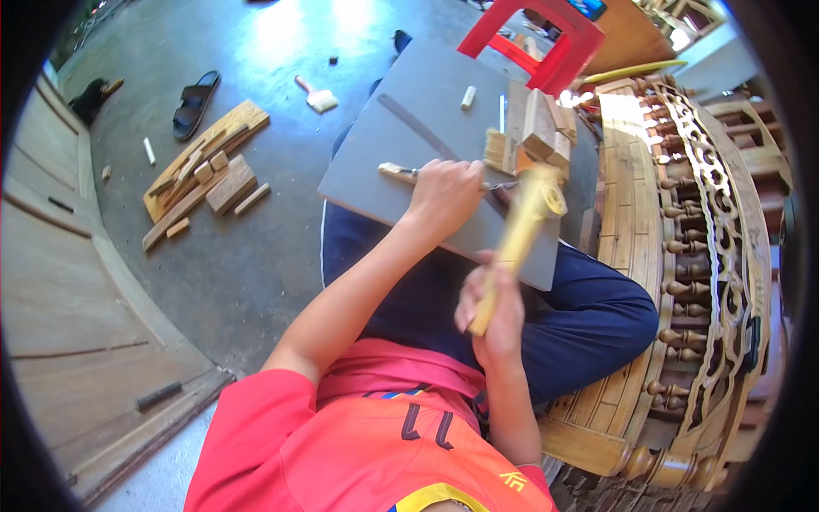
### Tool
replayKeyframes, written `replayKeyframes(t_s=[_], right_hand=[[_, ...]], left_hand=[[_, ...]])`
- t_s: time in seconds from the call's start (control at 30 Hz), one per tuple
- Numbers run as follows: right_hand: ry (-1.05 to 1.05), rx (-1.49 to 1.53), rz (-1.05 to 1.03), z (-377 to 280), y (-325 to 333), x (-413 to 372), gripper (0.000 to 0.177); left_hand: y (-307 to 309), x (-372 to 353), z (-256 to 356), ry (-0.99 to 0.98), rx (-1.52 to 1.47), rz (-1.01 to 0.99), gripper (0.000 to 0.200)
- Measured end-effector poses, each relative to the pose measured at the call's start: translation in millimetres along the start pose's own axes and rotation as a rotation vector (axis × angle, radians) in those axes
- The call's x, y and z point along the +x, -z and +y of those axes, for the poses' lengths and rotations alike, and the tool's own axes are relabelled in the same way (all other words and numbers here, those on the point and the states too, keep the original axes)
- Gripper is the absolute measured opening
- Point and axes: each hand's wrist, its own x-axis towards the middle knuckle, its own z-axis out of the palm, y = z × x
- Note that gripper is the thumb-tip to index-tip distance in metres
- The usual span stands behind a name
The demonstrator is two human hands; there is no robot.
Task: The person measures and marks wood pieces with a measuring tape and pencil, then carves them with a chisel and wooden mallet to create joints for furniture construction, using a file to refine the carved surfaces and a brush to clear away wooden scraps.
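Observation:
A grey board (392, 111) rests across my lap. Above its middle, my left hand (448, 196) is closed in a fist. A light wooden handle with a metal collar (397, 172) runs up to the fist from the left, and a short dark piece (505, 193) shows beyond it on the right; what the fist holds is hidden, so I cannot tell. My right hand (495, 303), at the board's near edge, grips a wooden mallet (520, 230) by its handle. The mallet head, blurred by motion, is raised at the board's right side.
Wooden blocks (539, 124) and a brush (496, 150) sit at the board's right end, with white chalk (468, 97) nearby. Wood offcuts (230, 183), a paintbrush (317, 96) and a sandal (194, 104) lie on the floor. A red stool (563, 55) stands ahead; a carved bench (627, 256) is at right.

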Motion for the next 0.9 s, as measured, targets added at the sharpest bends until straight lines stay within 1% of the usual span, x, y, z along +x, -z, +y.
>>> replayKeyframes(t_s=[0.03, 0.07, 0.17, 0.2, 0.3, 0.43, 0.53, 0.63, 0.83, 0.9], right_hand=[[-0.108, -0.068, -0.082, 0.6, 5.3, -1.3, 0.041], [-0.097, -0.105, -0.097, 4.5, 7.2, -1.1, 0.039], [0.064, -0.082, -0.04, 0.3, 6.6, -2.0, 0.038], [0.124, -0.033, -0.01, -0.8, 4.3, -1.0, 0.038], [0.209, 0.01, 0.073, -1.7, 0.6, 0.2, 0.043], [0.171, -0.085, 0.066, -6.4, 7.3, -1.1, 0.046], [0.248, 0.026, 0.077, -8.8, 6.9, -2.5, 0.048], [0.279, 0.113, 0.13, -7.1, 4.3, -1.4, 0.05], [0.313, 0.117, 0.177, 4.7, 2.5, 0.8, 0.049], [0.204, 0.067, 0.124, 12.7, 2.1, -1.3, 0.05]], left_hand=[[3.9, 0.2, -0.2, 0.008, 0.007, -0.012, 0.015], [6.1, 0.0, 0.5, 0.021, 0.013, -0.024, 0.015], [5.9, -1.7, 2.7, 0.005, -0.012, 0.008, 0.016], [5.0, -1.6, 3.2, 0.001, -0.018, 0.03, 0.018], [6.0, -1.0, 5.7, -0.004, -0.002, 0.049, 0.022], [7.2, -0.2, 6.9, -0.023, -0.009, 0.074, 0.023], [6.8, -0.1, 6.5, -0.015, 0.006, 0.084, 0.021], [6.5, 0.8, 8.0, -0.003, 0.05, 0.099, 0.018], [8.7, -0.6, 8.1, 0.023, 0.087, 0.085, 0.013], [7.1, -0.3, 7.7, 0.023, 0.092, 0.076, 0.011]])
